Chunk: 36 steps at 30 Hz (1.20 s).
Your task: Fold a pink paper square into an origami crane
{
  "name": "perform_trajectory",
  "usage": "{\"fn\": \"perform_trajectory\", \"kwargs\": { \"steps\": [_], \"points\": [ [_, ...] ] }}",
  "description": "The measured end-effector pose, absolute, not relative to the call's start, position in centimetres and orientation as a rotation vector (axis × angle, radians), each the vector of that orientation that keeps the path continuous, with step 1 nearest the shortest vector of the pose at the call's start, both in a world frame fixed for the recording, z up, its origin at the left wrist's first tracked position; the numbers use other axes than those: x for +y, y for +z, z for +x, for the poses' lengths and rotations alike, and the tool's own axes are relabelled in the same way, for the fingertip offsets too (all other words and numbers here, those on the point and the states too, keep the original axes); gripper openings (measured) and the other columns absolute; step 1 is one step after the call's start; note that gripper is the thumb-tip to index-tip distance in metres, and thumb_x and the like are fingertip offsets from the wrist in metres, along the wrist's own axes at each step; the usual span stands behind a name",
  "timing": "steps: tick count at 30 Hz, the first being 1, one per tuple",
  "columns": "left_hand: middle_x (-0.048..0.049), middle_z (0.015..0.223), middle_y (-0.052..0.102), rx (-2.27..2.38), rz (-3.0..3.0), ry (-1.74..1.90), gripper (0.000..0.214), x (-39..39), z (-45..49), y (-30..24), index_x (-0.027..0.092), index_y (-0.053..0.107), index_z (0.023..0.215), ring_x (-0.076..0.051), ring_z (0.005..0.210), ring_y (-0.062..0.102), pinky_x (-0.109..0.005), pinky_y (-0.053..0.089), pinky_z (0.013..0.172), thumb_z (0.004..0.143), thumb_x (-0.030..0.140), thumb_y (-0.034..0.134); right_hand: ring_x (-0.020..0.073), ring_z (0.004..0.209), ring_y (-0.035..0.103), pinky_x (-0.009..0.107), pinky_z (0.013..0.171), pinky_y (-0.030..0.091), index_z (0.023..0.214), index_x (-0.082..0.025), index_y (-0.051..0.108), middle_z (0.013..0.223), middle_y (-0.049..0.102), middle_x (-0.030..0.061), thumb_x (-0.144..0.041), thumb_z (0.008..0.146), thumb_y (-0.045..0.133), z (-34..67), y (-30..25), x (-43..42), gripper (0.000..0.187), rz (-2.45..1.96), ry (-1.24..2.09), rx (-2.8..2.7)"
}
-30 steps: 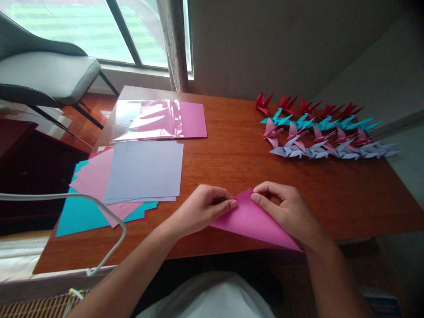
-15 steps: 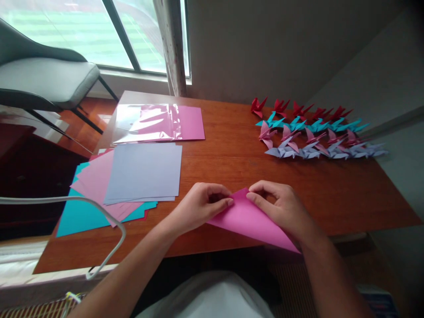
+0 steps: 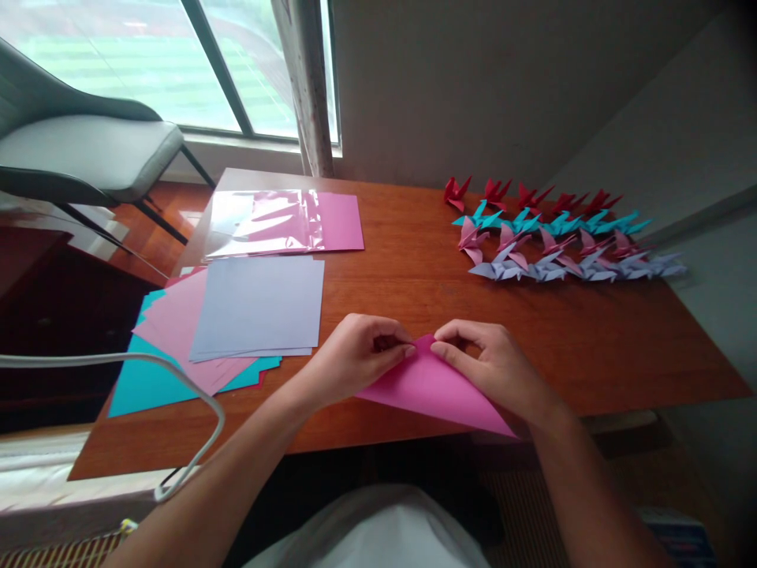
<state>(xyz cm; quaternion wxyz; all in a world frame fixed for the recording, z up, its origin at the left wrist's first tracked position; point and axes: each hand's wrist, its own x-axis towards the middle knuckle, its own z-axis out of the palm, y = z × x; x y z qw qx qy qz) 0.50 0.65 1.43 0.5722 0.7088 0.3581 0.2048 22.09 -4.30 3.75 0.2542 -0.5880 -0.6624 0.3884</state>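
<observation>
- while reaching in from both sides, pinching the pink paper (image 3: pixel 434 390) between thumb and curled fingers of left hand (image 3: pixel 363 355) and right hand (image 3: pixel 494 359), near its far corner
- showing bright, smooth, roughly triangular
- held at the near edge of the wooden table (image 3: pixel 396 292)
- pointing corner-first toward the far side, stretched lengthwise left to right, slanting nearer on the right
</observation>
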Motion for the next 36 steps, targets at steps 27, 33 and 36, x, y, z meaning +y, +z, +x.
{"fn": "perform_trajectory", "kwargs": {
  "steps": [27, 33, 36],
  "points": [
    [-0.0077, 0.103, 0.062, 1.341, 2.388, 0.334, 0.012, 5.2, 2.0, -0.7, 0.021, 0.068, 0.088, -0.024, 0.096, 0.060, -0.036, 0.045, 0.086, 0.088, 0.019, 0.056, 0.0199, 0.088, 0.065, 0.030, 0.081, 0.047, 0.092, -0.017, 0.074, 0.091, 0.074, 0.0057, -0.019, 0.092, 0.066, 22.3, -1.2, 4.6, 0.008, -1.404, 0.621, -2.320],
    [-0.0077, 0.110, 0.061, 1.382, 2.438, 0.222, 0.009, 5.0, 2.1, -0.6, 0.022, 0.064, 0.094, -0.025, 0.098, 0.059, -0.038, 0.045, 0.085, 0.092, 0.023, 0.055, 0.0216, 0.094, 0.062, 0.032, 0.086, 0.046, 0.095, -0.017, 0.070, 0.096, 0.071, 0.0069, -0.022, 0.096, 0.060, 22.2, -1.2, 4.4, 0.011, -1.421, 0.492, -2.459],
    [-0.0084, 0.110, 0.060, 1.414, 2.413, 0.212, 0.013, 5.0, 2.1, -0.6, 0.021, 0.060, 0.103, -0.025, 0.101, 0.059, -0.039, 0.046, 0.087, 0.092, 0.024, 0.056, 0.0218, 0.094, 0.062, 0.032, 0.086, 0.046, 0.095, -0.017, 0.068, 0.096, 0.070, 0.0071, -0.023, 0.097, 0.058, 22.1, -1.0, 4.2, 0.012, -1.452, 0.432, -2.496]
  ]
}}
